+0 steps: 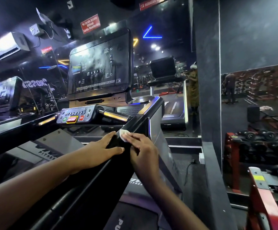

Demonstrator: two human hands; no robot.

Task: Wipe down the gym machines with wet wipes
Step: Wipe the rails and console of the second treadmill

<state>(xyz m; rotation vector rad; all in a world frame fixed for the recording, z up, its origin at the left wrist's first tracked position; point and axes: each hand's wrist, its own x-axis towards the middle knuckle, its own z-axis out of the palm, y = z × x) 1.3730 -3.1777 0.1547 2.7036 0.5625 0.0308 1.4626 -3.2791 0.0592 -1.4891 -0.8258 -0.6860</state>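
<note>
The right hand (143,151) presses the wipe (123,133) onto the top of the black rail (135,124), fingers extended over it. The left hand (100,151) rests just beside it on the rail, fingers straight, holding nothing.

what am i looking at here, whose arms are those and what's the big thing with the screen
There is only one picture, taken by a camera worn on a person's head and looking forward and down. That is why two bare arms reach in from the bottom: they belong to the wearer. No robot is involved.

The big thing is a treadmill in a gym. Its screen stands up front, with a button panel just below. The dark slanted bar running toward you is its side rail.

The left hand rests on the rail with its fingers straight. The right hand presses a small white wipe against the rail.

On the right stands a red dumbbell rack.
</note>
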